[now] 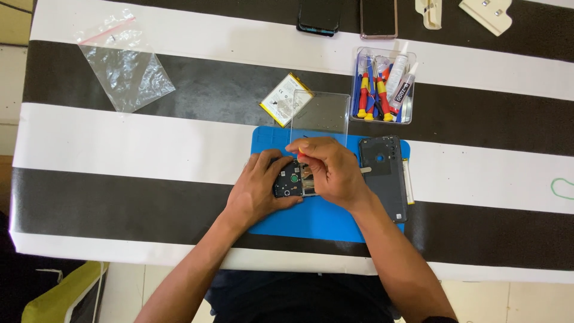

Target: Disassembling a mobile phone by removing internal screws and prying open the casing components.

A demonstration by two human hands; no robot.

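I count one opened phone (291, 179) on the blue mat (323, 218), steadied by my left hand (260, 188), fingers curled on its edge. My right hand (332, 170) pinches one small red-handled tool (301, 154), tip hidden. Two phones (320, 15) cut off along the striped surface's (149, 137) far edge.

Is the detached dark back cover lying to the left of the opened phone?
No, the dark back cover lies on the blue mat to the right of the opened phone, beside the right hand.
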